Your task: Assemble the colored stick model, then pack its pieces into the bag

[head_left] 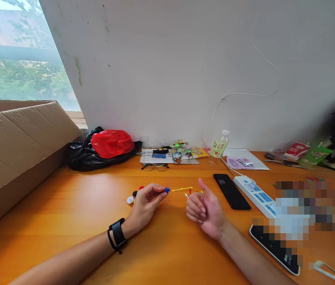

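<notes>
My left hand [147,204], with a black band on its wrist, rests on the orange table [66,213] and pinches a small blue plastic piece [167,190] between thumb and fingertips. A thin yellow stick part [182,189] lies just right of it. My right hand [204,209] rests beside it with fingers curled loosely into the palm and the thumb up; nothing shows in it. Small red, black and white round pieces [134,194] lie left of my left hand. Tiny white, red and yellow bits [191,193] lie by the right thumb.
A big cardboard box [16,146] fills the left side. Black and red plastic bags [105,148], glasses [155,167], screwdrivers and toy parts [170,153], and a bottle [219,144] line the wall. A black phone [231,190], power strip [256,194] and another phone [274,247] lie right.
</notes>
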`<state>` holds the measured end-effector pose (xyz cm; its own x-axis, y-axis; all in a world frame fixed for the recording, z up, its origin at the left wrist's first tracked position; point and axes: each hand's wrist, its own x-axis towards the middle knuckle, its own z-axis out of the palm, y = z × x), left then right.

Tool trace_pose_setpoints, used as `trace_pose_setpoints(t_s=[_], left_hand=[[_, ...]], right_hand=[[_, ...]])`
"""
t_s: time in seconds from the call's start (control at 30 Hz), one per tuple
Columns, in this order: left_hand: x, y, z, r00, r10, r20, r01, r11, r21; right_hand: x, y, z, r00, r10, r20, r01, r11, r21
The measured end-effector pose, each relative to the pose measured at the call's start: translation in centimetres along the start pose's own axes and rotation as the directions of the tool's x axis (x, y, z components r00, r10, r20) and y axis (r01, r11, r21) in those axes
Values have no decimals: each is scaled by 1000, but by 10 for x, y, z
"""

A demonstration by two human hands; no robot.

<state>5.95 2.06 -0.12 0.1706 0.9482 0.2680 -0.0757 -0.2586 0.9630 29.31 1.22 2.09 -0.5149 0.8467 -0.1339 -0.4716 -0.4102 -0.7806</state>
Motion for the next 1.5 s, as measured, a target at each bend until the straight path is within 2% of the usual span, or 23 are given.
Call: trace_pose_setpoints(t_s=[0.07,0.17,0.3,0.43,0.73,1.07,1.17,1.27,1.37,1.5], left_hand=[[0,0,0,1000,-4,4,4,1000,0],[0,0,1,1000,-6,3,6,1000,4],[1,-2,1,1000,6,3,-6,1000,3],[2,-3,1,1000,11,0,-11,1000,-10],[5,11,2,986,-156,51,162,975,-150],[4,14,3,983,-166,77,178,965,-192],[5,13,4,982,-166,86,180,964,-197],[5,12,4,981,-173,86,186,967,-174],[5,11,3,981,-173,88,184,971,-150],[5,12,2,980,-168,106,182,973,-143]], right_hand=[[-2,-5,0,994,-102,-42,104,994,35],[-1,-10,-2,984,-152,-89,155,987,34],[3,-8,-5,980,-153,-126,157,987,21],[6,-1,-6,984,-132,-116,136,990,30],[9,3,-12,978,-163,-130,176,980,94],[11,6,-14,976,-169,-140,182,980,83],[11,9,-13,968,-172,-184,176,984,7],[10,12,-8,959,-189,-211,157,975,-157],[8,14,0,968,-199,-152,150,947,-285],[6,16,5,968,-222,-114,169,919,-356]])
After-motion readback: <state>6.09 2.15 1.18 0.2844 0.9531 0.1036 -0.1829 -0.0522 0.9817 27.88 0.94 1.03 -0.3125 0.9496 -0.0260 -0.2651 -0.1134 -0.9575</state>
